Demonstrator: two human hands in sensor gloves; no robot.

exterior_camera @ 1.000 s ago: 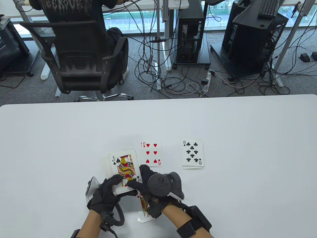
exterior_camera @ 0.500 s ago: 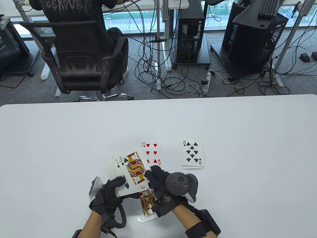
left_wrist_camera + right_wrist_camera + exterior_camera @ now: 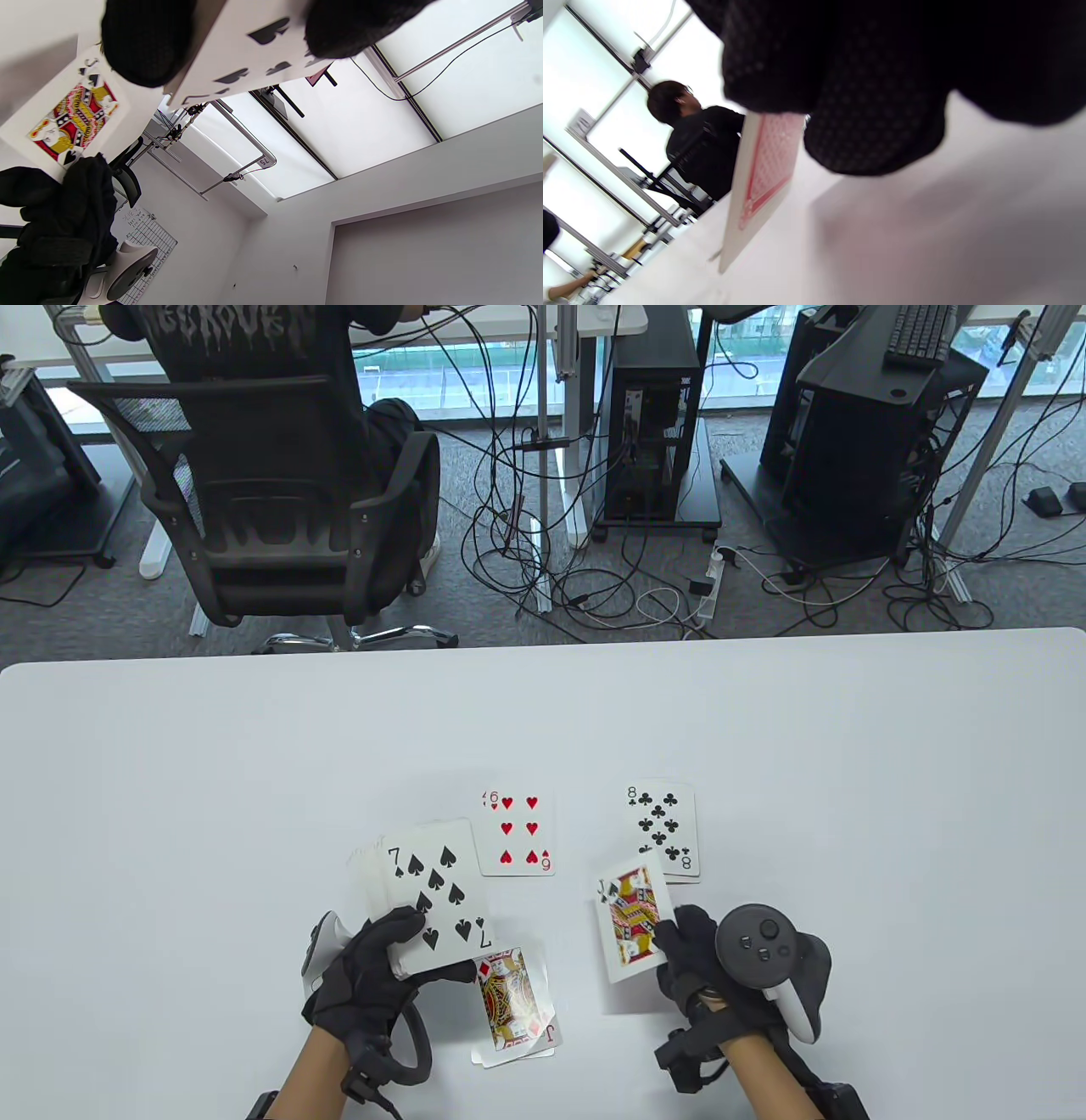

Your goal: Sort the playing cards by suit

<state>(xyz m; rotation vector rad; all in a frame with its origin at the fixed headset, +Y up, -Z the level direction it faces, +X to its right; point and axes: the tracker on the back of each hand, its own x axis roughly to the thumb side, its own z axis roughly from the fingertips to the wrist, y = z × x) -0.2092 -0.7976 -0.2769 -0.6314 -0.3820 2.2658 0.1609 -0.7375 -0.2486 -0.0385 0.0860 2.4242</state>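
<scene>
The left hand (image 3: 365, 976) is curling its fingers (image 3: 405, 923) round the deck (image 3: 428, 899), face up, so the seven of spades is showing on top. The right hand (image 3: 704, 963) is pinching the jack of spades (image 3: 629, 923) by its near edge, just above the white counter (image 3: 170, 780), maybe to start a spades pile. The six of hearts (image 3: 517, 831), eight of clubs (image 3: 662, 823) and jack of diamonds (image 3: 513, 1010) are lying apart, one pile per suit. Far behind, a person is sitting in an office chair (image 3: 271, 492) among cables (image 3: 594, 585).
</scene>
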